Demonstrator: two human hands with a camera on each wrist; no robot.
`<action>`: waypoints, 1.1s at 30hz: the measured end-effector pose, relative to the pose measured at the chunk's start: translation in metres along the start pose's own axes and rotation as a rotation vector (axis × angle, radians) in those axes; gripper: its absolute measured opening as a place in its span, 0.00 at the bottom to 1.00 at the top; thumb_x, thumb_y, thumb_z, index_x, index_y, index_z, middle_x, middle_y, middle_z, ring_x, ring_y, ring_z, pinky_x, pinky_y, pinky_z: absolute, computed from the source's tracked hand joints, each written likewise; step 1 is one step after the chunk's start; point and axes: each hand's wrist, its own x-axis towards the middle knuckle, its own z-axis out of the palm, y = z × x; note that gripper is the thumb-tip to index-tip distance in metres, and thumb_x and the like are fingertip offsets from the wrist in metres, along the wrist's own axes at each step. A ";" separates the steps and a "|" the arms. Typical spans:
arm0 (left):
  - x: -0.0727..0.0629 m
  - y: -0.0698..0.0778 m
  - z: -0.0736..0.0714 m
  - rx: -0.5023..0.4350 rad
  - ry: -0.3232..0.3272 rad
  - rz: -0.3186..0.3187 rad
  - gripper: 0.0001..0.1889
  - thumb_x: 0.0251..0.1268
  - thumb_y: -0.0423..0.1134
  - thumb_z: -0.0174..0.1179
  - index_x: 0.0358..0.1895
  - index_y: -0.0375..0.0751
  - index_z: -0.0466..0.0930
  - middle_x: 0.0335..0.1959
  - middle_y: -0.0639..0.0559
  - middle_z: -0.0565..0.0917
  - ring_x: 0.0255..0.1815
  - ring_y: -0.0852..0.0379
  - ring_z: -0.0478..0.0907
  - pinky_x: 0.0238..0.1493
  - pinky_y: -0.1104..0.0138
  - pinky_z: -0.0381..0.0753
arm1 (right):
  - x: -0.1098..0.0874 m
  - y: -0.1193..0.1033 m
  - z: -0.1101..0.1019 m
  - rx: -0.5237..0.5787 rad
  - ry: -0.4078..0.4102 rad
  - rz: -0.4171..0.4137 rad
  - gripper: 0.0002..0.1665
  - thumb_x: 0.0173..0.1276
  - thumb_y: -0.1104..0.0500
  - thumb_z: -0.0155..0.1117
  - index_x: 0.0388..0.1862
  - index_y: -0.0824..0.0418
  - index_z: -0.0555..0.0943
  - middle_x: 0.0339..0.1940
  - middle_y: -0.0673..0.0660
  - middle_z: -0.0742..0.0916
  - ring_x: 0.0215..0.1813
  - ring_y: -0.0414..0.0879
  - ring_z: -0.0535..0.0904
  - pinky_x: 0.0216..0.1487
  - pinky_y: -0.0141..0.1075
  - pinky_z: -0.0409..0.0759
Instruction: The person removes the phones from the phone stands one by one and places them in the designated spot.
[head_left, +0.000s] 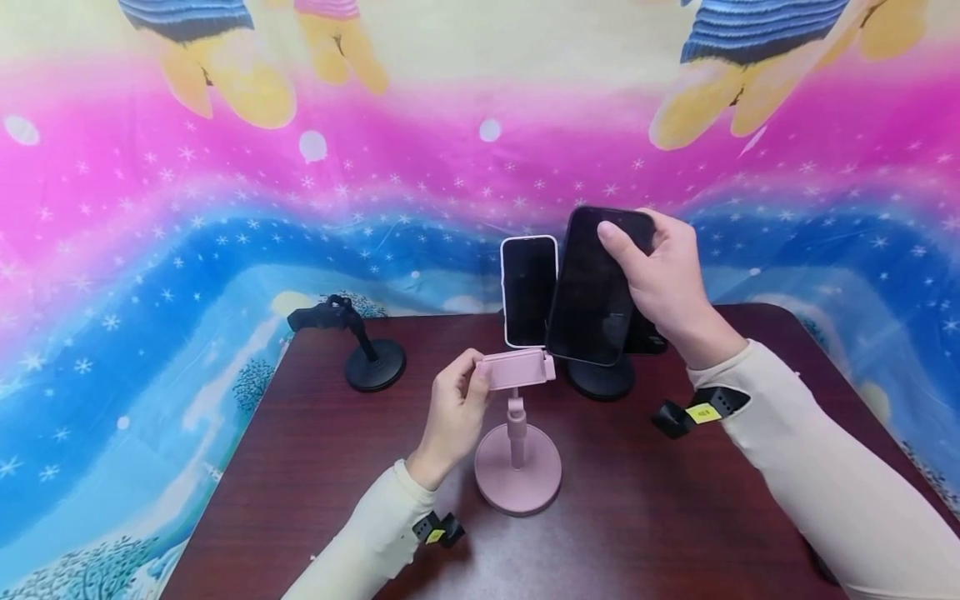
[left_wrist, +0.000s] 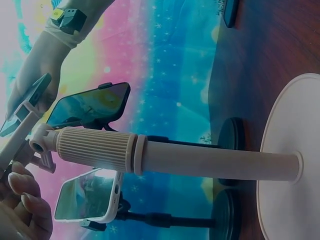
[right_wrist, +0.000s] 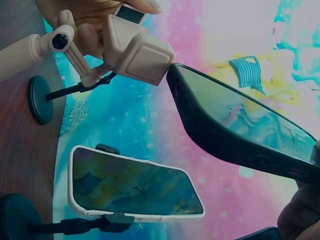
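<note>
A pink phone stand [head_left: 517, 467] with a round base stands at the middle of the table. My left hand [head_left: 453, 408] grips the left end of its clamp head [head_left: 517, 369] between thumb and fingers. My right hand [head_left: 671, 283] holds a black smartphone [head_left: 596, 292] by its upper right part, thumb on the screen. The phone is tilted, its lower end just above the clamp's right end in the head view. In the right wrist view, the phone's corner [right_wrist: 177, 75] lies right beside the clamp [right_wrist: 145, 55]; whether they touch I cannot tell.
Behind stands a white-cased phone [head_left: 529, 292] on a black stand. Another dark phone [left_wrist: 95, 105] on a stand is partly hidden behind the held one. At the back left is a black phone stand [head_left: 375, 364] holding no phone. A printed cloth [head_left: 420, 183] hangs behind the table [head_left: 300, 467].
</note>
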 end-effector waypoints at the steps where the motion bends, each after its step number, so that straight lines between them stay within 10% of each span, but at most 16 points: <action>1: 0.000 0.000 0.000 -0.006 -0.007 -0.008 0.17 0.82 0.42 0.48 0.35 0.32 0.74 0.18 0.42 0.70 0.19 0.68 0.65 0.19 0.72 0.66 | -0.001 0.000 -0.001 -0.003 -0.004 0.003 0.04 0.72 0.60 0.65 0.40 0.57 0.86 0.30 0.46 0.90 0.31 0.37 0.87 0.35 0.28 0.85; 11: -0.002 0.001 -0.005 -0.039 -0.076 -0.058 0.14 0.82 0.37 0.47 0.35 0.33 0.73 0.21 0.36 0.77 0.11 0.54 0.68 0.14 0.69 0.70 | -0.009 0.006 -0.009 -0.068 -0.024 0.045 0.04 0.73 0.59 0.64 0.40 0.57 0.83 0.30 0.44 0.90 0.31 0.36 0.88 0.34 0.28 0.85; 33: -0.004 0.016 -0.009 -0.113 -0.117 -0.193 0.14 0.82 0.38 0.47 0.39 0.30 0.73 0.22 0.33 0.75 0.12 0.65 0.68 0.15 0.71 0.69 | -0.047 0.038 -0.016 -0.176 -0.077 0.115 0.04 0.76 0.60 0.61 0.42 0.59 0.83 0.30 0.40 0.89 0.32 0.34 0.87 0.34 0.29 0.86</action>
